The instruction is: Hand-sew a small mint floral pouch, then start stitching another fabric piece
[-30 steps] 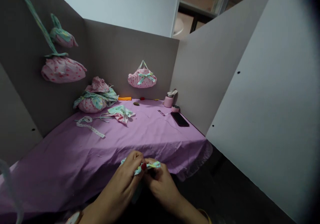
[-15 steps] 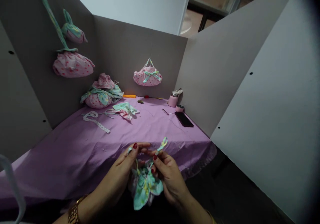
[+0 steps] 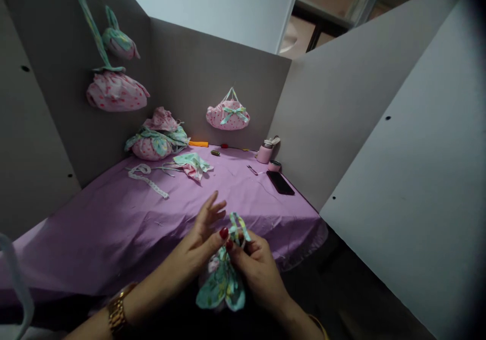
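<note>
A small green and pink fabric pouch (image 3: 222, 287) with petal-like green flaps hangs below my hands, just off the table's front edge. My right hand (image 3: 258, 269) is closed on the top of it, thumb and fingers pinching near a looped green strap (image 3: 239, 223). To its left, my left hand (image 3: 203, 236) has its fingers stretched up and apart. Its thumb touches or nearly touches the base of the strap; the exact contact is hidden.
A purple cloth covers the table (image 3: 117, 228). On it lie a measuring tape (image 3: 150, 182), fabric pieces (image 3: 193, 165), stacked pouches (image 3: 154, 140), thread snips (image 3: 252, 170), a phone (image 3: 280, 182) and a pink bottle (image 3: 265, 152). Finished-looking pouches (image 3: 229, 115) hang on the grey partition walls.
My left hand has moved right toward the strap and its fingers have spread upward. The strap, held out straight before, now bends in a loop above my right hand. The view has shifted slightly.
</note>
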`<state>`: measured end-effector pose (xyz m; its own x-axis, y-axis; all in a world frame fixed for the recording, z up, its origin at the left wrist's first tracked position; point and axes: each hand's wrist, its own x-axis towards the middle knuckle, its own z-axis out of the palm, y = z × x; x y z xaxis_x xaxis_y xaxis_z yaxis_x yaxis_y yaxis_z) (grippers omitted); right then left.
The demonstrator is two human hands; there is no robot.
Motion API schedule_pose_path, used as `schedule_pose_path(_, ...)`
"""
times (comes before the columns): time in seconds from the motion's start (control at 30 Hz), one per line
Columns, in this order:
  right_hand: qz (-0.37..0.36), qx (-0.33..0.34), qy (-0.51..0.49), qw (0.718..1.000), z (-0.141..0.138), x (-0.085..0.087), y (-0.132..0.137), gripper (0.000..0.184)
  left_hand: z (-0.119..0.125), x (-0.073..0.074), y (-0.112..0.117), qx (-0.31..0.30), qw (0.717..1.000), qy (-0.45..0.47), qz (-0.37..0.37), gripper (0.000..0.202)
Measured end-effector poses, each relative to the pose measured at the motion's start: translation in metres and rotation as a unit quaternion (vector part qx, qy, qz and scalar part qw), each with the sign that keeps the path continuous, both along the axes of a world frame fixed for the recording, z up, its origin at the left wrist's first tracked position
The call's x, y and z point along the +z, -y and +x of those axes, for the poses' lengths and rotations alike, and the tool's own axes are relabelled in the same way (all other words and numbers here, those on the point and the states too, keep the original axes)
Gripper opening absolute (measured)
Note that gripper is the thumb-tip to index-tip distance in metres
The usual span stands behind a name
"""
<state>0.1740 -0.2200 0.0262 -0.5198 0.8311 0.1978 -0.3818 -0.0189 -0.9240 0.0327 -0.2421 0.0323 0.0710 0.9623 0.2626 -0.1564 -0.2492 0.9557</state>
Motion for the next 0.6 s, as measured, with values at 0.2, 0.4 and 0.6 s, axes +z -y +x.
schedule_pose_path(0.2, -0.055, -0.021, -0.022, 0.998, 0.006, -0.007, -0.002, 0.022, -0.019, -0.006, 0.006, -0.053, 0.978, -0.198, 0.035, 0.02)
schedule_pose_path(0.4, 0.086, -0.029, 0.161, 0.983, 0.011, -0.001, -0.003, 0.035, -0.01, 0.0, 0.01, 0.041, 0.912, -0.394, 0.109, 0.02)
schedule_pose_path(0.6, 0.163, -0.115, 0.181, 0.963, 0.01, 0.0, 0.003, 0.032, -0.008, 0.004, 0.013, 0.031, 0.914, -0.389, 0.11, 0.021)
